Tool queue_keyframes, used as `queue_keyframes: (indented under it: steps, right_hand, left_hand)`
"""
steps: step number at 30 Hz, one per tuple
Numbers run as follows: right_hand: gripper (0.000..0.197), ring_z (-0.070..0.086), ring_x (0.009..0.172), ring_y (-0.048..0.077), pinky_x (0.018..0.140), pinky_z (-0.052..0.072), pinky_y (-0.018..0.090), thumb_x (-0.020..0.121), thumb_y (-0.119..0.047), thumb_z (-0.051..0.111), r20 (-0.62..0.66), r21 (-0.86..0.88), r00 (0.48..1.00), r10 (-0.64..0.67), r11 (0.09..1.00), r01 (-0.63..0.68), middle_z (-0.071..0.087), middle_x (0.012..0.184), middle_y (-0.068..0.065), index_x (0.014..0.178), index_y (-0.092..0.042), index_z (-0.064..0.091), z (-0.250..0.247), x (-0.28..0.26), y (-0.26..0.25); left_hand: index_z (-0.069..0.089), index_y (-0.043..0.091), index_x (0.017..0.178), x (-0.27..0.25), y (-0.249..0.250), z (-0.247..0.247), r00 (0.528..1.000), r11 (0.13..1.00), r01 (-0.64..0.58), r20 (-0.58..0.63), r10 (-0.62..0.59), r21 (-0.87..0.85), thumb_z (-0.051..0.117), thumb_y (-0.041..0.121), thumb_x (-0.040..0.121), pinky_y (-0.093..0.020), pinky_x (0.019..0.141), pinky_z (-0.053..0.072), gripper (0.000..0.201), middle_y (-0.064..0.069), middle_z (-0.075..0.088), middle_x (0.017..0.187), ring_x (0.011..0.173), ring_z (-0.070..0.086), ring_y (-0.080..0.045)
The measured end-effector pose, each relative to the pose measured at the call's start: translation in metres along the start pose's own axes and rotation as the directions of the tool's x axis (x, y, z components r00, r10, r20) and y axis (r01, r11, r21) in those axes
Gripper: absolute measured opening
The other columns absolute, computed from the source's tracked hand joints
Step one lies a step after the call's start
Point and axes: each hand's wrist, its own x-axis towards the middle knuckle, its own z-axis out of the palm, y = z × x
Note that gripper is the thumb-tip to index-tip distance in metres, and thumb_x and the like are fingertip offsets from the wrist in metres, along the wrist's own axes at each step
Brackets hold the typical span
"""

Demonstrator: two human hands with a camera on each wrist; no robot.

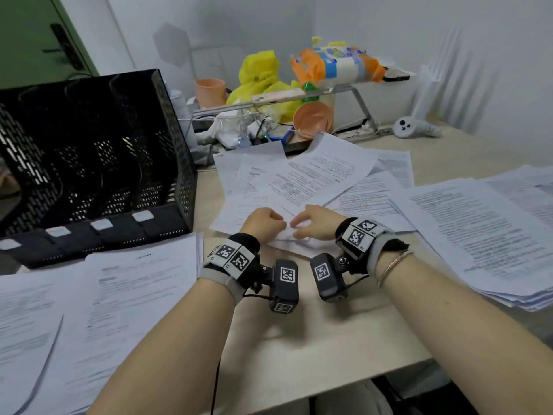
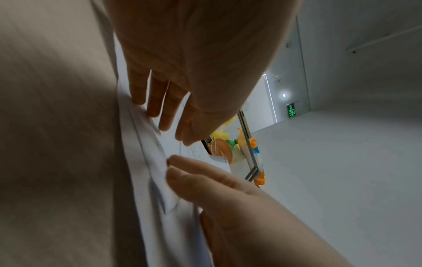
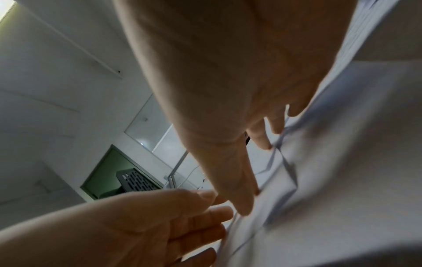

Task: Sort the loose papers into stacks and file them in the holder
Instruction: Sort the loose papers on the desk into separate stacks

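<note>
Your left hand point(image 1: 263, 223) and right hand point(image 1: 317, 224) meet fingertip to fingertip on the loose papers point(image 1: 299, 187), straight fingers pressing their near edge, gripping nothing. The empty black holder point(image 1: 98, 163) stands left of your left hand.

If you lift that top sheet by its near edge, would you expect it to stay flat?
Probably not: the top sheet looks thin and would likely droop. Lying loose on the fanned papers, it may slide or drag neighbours along.

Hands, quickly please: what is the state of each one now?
Left hand: fingers straight, tips touching the loose papers, gripping nothing.
Right hand: fingers straight, tips on the same papers, gripping nothing.
</note>
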Motion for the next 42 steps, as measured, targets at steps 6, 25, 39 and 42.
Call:
queue_keyframes:
  steps: [6, 25, 39, 42]
  right_hand:
    - [0.059, 0.041, 0.13, 0.02, 0.099, 0.034, 0.027, 0.078, -0.018, 0.066, 0.028, -0.04, 0.998, 0.058, 0.998, -0.056, 0.043, 0.143, 0.0, 0.135, -0.023, 0.05, 0.0, 0.014, 0.003]
    - [0.045, 0.049, 0.125, 0.019, 0.104, 0.034, 0.026, 0.089, -0.019, 0.061, -0.035, 0.199, 0.976, -0.217, 0.955, 0.219, 0.054, 0.135, 0.009, 0.13, -0.004, 0.053, -0.02, -0.04, -0.015]
    - [0.056, 0.038, 0.132, 0.013, 0.101, 0.03, 0.025, 0.083, -0.017, 0.069, -0.568, 0.336, 0.818, -0.087, 0.883, 0.327, 0.046, 0.139, -0.002, 0.134, -0.021, 0.044, -0.078, -0.096, -0.017]
    - [0.073, 0.033, 0.136, 0.014, 0.106, 0.027, 0.028, 0.083, -0.018, 0.07, -0.62, 0.306, 0.783, -0.056, 0.901, 0.307, 0.036, 0.148, -0.003, 0.144, -0.018, 0.03, -0.101, -0.112, -0.019]
  left_hand:
    - [0.053, 0.013, 0.081, 0.002, -0.005, 0.001, 1.0, 1.0, 0.025, 0.0, -0.025, 0.015, 0.058, 0.015, 0.087, -0.024, 0.059, 0.033, 0.008, -0.005, 0.051, 0.084, 0.079, 0.046, -0.019]
    - [0.057, -0.003, 0.121, -0.014, 0.02, -0.001, 0.997, 0.99, 0.051, -0.048, -0.058, -0.131, 0.019, 0.063, 0.094, -0.035, 0.094, 0.04, 0.081, -0.02, 0.061, 0.118, 0.108, 0.057, -0.032]
    - [0.064, 0.008, 0.114, -0.085, 0.04, -0.075, 0.775, 0.929, -0.37, -0.554, 0.305, -0.005, 0.046, 0.003, 0.093, -0.023, 0.077, 0.04, 0.029, -0.009, 0.067, 0.11, 0.103, 0.061, -0.023]
    - [0.068, 0.009, 0.102, -0.101, 0.053, -0.094, 0.703, 0.867, -0.498, -0.573, 0.42, 0.024, 0.054, 0.006, 0.09, -0.022, 0.072, 0.039, 0.019, -0.008, 0.069, 0.099, 0.096, 0.062, -0.023]
